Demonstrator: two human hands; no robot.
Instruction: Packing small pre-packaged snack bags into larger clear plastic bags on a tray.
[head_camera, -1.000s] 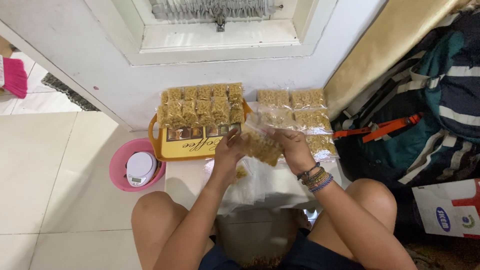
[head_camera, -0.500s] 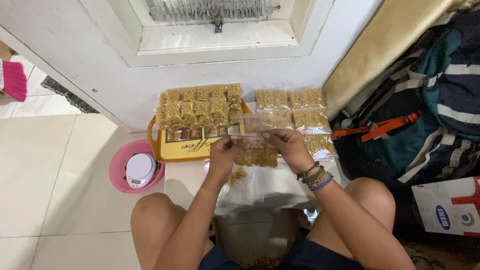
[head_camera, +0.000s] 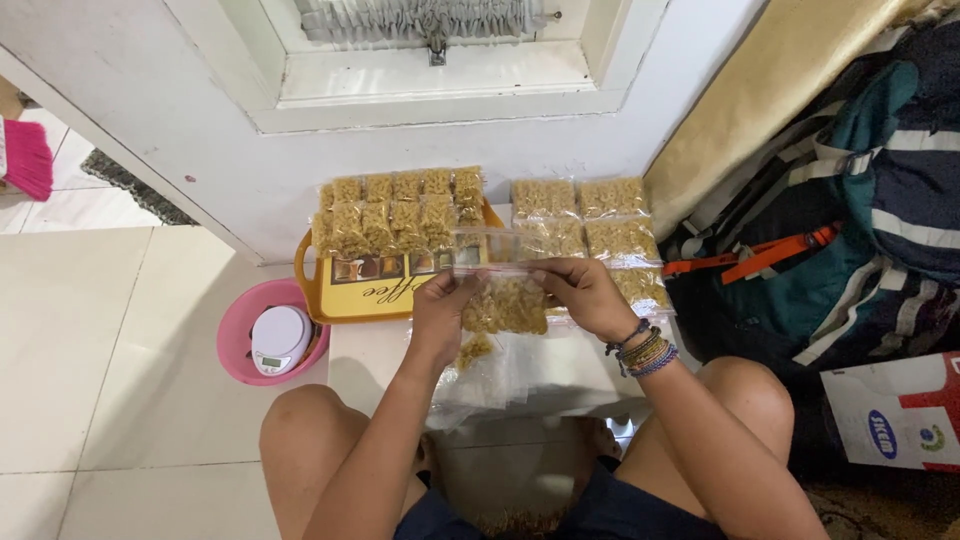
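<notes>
In the head view, the left hand (head_camera: 440, 312) and right hand (head_camera: 585, 293) are pinching the top strip of a small clear bag (head_camera: 503, 300) of golden snack pieces, held above the low bench (head_camera: 370, 355); sealing seems underway, and next calls for pressing the strip shut evenly. Filled bags are lying on the yellow tray (head_camera: 345, 295)
</notes>
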